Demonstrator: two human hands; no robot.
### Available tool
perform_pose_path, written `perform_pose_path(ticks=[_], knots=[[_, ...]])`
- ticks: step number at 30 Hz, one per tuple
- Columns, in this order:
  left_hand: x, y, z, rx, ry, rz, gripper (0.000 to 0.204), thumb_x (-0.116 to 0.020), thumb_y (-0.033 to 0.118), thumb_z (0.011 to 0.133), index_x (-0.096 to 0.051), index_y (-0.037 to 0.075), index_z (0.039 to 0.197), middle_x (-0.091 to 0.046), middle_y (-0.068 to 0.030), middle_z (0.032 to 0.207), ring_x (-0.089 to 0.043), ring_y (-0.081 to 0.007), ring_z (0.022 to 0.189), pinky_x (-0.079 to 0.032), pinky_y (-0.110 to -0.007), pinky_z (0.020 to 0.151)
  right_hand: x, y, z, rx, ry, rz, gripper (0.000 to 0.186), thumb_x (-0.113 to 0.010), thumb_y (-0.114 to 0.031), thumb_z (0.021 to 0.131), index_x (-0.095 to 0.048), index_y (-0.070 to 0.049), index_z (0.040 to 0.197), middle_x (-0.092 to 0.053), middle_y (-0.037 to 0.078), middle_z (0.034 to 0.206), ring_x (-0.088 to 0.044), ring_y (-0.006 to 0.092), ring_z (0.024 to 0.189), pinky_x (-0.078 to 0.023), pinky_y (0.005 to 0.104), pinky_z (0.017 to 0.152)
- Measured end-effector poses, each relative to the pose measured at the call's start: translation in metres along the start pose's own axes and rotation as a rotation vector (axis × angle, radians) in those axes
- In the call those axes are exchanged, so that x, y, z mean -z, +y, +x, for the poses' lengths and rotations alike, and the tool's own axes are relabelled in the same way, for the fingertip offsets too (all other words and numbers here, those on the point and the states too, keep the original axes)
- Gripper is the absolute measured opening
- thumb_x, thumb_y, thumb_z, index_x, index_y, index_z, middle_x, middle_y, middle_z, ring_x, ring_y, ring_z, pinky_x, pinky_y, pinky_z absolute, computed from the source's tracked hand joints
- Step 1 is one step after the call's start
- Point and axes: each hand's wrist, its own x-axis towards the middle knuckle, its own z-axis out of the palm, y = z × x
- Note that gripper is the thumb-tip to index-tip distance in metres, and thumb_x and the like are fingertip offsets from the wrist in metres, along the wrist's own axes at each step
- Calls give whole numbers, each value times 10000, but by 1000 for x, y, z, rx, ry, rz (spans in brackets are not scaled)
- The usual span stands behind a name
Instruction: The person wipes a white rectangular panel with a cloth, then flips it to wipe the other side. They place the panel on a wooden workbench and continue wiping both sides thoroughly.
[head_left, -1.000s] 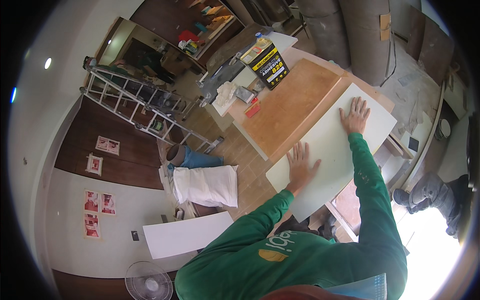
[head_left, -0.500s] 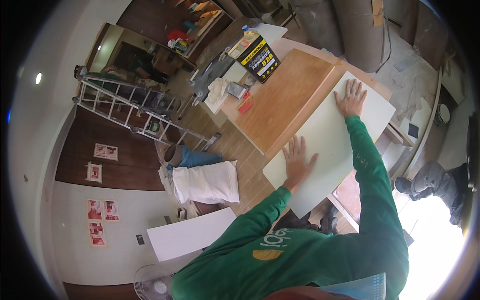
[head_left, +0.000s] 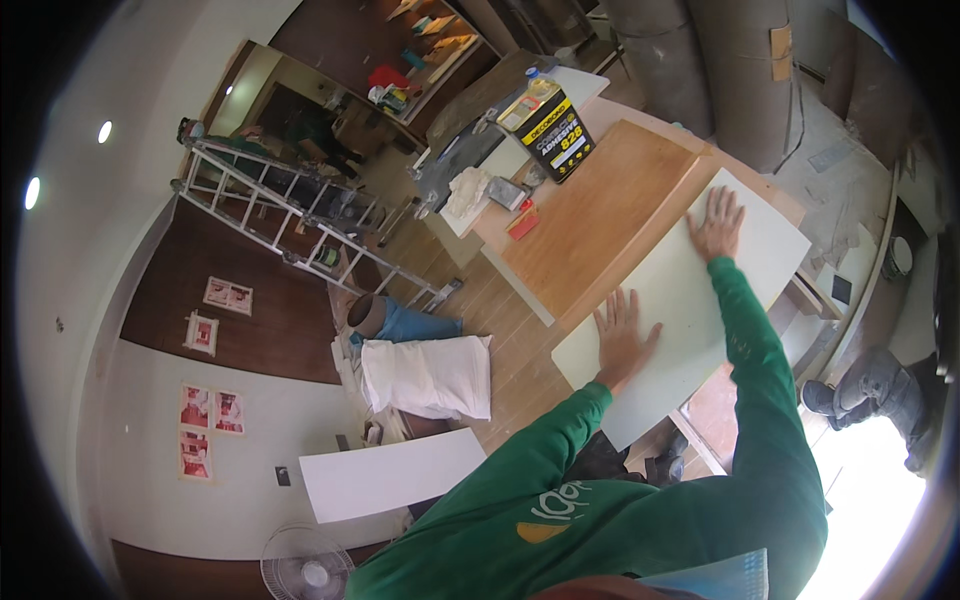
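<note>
A pale, flat rectangular panel lies in front of me, its far long edge along the side of a brown wooden board. My left hand rests palm down near the panel's left end, fingers spread. Farther right, my right hand lies flat on the same panel, close to the board's right corner, fingers stretched out. Neither hand grips anything. Beyond the board stands a black and yellow adhesive tin. Near its left are a red scraper-like piece, a small grey block and a crumpled whitish cloth.
At the left stands an aluminium ladder. A white sack and a blue-wrapped roll lie on the floor, with a white board nearer me. A fan is lower left. Large dark cylinders stand at the back right.
The whole scene has shifted slightly right and down in the picture as my head moved. Both hands stay flat on the panel in about the same places.
</note>
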Motion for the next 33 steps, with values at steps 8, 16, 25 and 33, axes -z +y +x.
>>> perform_pose_path(ticks=[8, 16, 25, 33], knots=[[-18, 3, 6, -59, 145, -8, 854, -485, 601, 996, -290, 39, 1609, -260, -240, 1662, -193, -413, 1556, -114, -671, 1212, -25, -10, -119, 452, 98, 309, 839, -439, -653, 984, -360, -71, 1583, -298, 208, 1657, -248, 404, 1542, -175, 600, 1238], [-11, 14, -1, -74, 29, 50, 828, -427, 559, 1033, -220, 15, 1621, -203, -280, 1666, -173, -436, 1554, -130, -631, 1223, 6, 65, -57, 83, 255, 174, 895, -393, -733, 962, -345, -102, 1595, -292, 218, 1652, -219, 396, 1549, -164, 634, 1226], [-13, 5, -7, -15, 3, 108, 799, -372, 566, 1054, -227, 20, 1619, -217, -272, 1665, -192, -433, 1550, -152, -608, 1228, -13, 60, -64, 60, 57, 162, 921, -400, -748, 934, -308, -140, 1619, -230, 134, 1699, -138, 319, 1585, -41, 586, 1263], [-12, 16, -44, -179, 42, 96, 766, -464, 468, 1033, -275, -16, 1596, -220, -270, 1665, -197, -451, 1543, -133, -612, 1236, -9, 65, -56, 30, 78, 110, 883, -379, -723, 964, -296, -144, 1625, -227, 124, 1702, -146, 329, 1584, -67, 573, 1263]])
